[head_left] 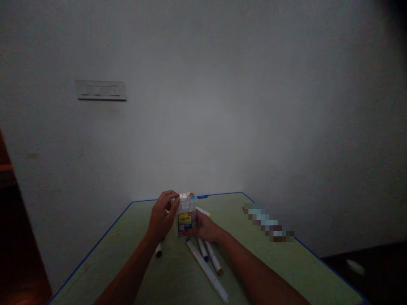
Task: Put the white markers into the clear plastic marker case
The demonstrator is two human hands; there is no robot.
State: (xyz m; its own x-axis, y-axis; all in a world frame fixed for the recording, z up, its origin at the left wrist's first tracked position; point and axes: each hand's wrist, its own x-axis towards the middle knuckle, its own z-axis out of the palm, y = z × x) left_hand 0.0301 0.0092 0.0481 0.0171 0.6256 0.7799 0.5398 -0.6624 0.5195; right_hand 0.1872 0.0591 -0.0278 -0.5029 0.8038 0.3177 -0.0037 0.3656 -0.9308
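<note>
A clear plastic marker case [186, 218] with a yellow and dark label stands upright on the table. My right hand [203, 226] wraps round its lower right side, fingers reaching across the front. At the case's upper left corner, my left hand [164, 212] has its thumb and fingers curled together against the top edge. Whether a small thing is pinched there is hidden. Orange and blue bits [192, 195] show at the top right of the case. Several white markers lie about: a long one [206, 269], one with a brown end [214, 259], and one with a dark blue end [202, 249].
A dark-ended marker [158, 250] lies below my left wrist, and a yellow-ended one [204, 212] lies behind my right hand. The pale green table [127, 258] has a blue rim and meets a grey wall. A blurred-out object [269, 222] lies near the right edge.
</note>
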